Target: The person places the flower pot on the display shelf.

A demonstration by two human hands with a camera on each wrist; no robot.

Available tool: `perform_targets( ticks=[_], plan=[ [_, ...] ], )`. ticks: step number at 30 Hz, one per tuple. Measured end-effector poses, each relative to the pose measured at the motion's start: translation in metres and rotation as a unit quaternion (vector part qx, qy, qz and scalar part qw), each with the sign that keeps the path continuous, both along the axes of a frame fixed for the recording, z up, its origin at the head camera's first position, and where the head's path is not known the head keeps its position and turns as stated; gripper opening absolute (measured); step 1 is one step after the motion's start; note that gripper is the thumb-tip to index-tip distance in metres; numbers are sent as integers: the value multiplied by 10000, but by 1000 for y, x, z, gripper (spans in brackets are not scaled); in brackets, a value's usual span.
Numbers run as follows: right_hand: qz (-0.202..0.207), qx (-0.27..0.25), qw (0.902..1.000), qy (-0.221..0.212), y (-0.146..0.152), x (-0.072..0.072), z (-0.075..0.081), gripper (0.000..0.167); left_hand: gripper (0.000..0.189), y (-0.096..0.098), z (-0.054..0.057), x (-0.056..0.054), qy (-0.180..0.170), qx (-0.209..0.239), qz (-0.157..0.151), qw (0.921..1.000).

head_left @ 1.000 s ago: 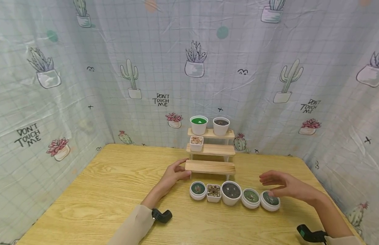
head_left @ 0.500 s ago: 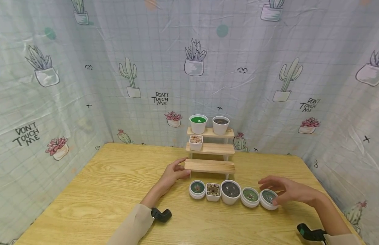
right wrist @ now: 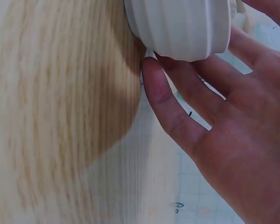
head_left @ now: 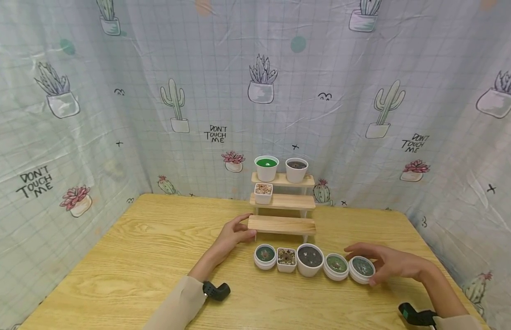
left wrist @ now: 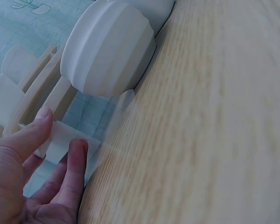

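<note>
My left hand holds the left end of the lowest step of a three-tier wooden display stand. In the left wrist view, the thumb lies on the board end and the fingers reach around the clear leg. At the right, my right hand curls round the rightmost round white pot, which has a dark green top. Its thumb is at the near rim and its forefinger at the far side. The right wrist view shows the fingers close against the pot's ribbed wall.
In front of the stand, the row continues with a green-topped pot, a larger dark-filled pot, a square pebble pot and another round pot. Upper tiers bear a green-filled pot, a dark-filled pot and a square pot.
My right hand has come down from above the rightmost pot and closed round its sides. My left hand stays on the stand.
</note>
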State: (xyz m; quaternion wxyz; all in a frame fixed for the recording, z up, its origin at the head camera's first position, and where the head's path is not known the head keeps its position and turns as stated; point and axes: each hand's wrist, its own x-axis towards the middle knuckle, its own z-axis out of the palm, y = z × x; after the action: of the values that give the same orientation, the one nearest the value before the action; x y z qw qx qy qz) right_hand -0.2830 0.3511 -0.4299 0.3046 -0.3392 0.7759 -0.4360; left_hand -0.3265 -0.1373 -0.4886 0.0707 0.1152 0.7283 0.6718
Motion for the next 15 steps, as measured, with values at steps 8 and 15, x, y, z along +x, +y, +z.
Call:
perform_targets(
  ticks=[8,15],
  plan=[
    [-61,121,9999,95,-2,0,-1,81,75,0,1,0,-32,-16,-2,10000],
    [24,121,9997,202,-3,-2,-4,73,75,0,0,0,-3,-48,-17,10000]
  ],
)
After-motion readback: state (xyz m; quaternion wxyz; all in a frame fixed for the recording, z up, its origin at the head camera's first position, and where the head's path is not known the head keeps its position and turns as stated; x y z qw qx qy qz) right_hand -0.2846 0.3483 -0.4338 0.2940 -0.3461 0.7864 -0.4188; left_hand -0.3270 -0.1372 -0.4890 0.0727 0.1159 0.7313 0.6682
